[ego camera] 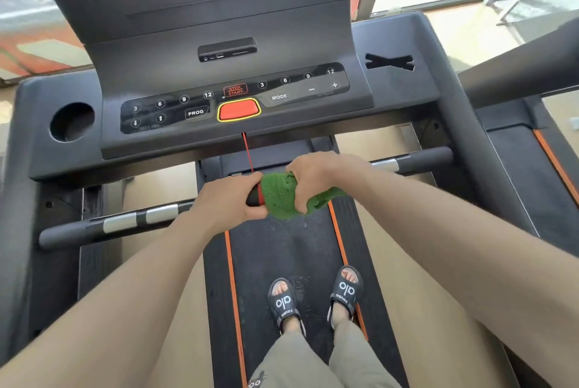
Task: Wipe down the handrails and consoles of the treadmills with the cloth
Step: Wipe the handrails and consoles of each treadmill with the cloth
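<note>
A green cloth (280, 196) is wrapped over the middle of the treadmill's front handrail (125, 223), a dark bar with silver grip plates. My right hand (316, 177) grips the cloth around the bar. My left hand (230, 198) grips the bar just left of the cloth, at the spot where a thin red safety cord (247, 152) runs down to it. Above the hands sits the dark console (235, 99) with numbered buttons, PROG, MODE and a red stop key. The bar's right end (419, 159) shows beyond my right wrist.
A round cup holder (72, 121) is at the console's left, an X-shaped slot (390, 63) at its right. My sandalled feet (313, 300) stand on the black belt with orange edge stripes. A second treadmill's thick rail (517, 71) crosses the right side. Windows lie beyond.
</note>
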A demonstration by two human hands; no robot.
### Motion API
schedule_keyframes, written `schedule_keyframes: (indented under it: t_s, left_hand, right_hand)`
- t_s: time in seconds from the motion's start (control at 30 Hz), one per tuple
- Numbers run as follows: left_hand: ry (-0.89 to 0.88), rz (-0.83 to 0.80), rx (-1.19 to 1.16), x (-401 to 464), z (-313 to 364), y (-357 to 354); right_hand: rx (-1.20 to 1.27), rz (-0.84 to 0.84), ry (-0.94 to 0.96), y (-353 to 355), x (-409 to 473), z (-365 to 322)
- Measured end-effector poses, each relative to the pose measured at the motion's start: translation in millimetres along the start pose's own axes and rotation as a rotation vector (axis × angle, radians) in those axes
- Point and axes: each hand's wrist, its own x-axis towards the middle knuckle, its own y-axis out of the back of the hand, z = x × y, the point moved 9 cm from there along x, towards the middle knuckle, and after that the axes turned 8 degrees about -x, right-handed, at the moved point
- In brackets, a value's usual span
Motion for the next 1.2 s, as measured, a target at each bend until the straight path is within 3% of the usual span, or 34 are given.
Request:
schedule_keyframes:
  t_s: [0.07,0.13,0.17,0.3,0.4,0.53,0.63,0.73,0.9,0.97,1.1,1.2]
  left_hand:
    - [0.019,-0.004,-0.007,-1.8,-1.5,-1.5]
    - [0.038,-0.007,-0.013,-2.1,-1.9,-1.6]
    - [0.042,-0.011,-0.009,-2.0,-1.4,-1.3]
    - [0.073,-0.012,0.001,-3.5,2.5,-2.2]
    - [0.032,0.154,0.178,-4.3,17.5,3.3]
    - [0.07,0.296,0.317,-0.1,51.0,4.8]
    - [0.168,0.337,0.365,1.6,61.1,4.3]
    - [0.14,0.363,0.415,6.7,71.9,1.7]
    - [0.119,0.211,0.385,27.3,88.7,-14.0]
    - [0.105,0.165,0.343,31.6,92.0,-15.6]
    - [0.06,0.07,0.212,45.7,117.8,-23.1]
    - [0.049,-0.001,0.136,52.8,141.7,-33.4]
  right_hand:
    - [0.05,-0.264,-0.038,-1.1,-3.1,8.3]
    - [0.041,-0.233,-0.042,-1.2,-1.5,13.2]
    - [0.022,-0.111,-0.027,-1.9,0.0,13.1]
    - [-0.357,0.664,0.033,-17.8,-30.5,21.7]
    - [-0.474,0.855,-0.062,-25.5,-65.2,84.8]
    - [-0.374,0.806,-0.209,-22.0,-94.6,156.2]
    - [-0.277,0.678,-0.333,-20.6,-86.0,147.9]
    - [-0.277,0.606,-0.207,-13.3,-64.4,93.0]
    - [-0.223,0.644,0.036,-5.8,-42.4,23.2]
    - [-0.266,0.657,0.051,-8.4,-54.1,49.2]
    - [-0.339,0.672,-0.1,-15.3,-94.7,157.9]
    - [-0.376,0.65,-0.19,-23.0,-101.7,186.7]
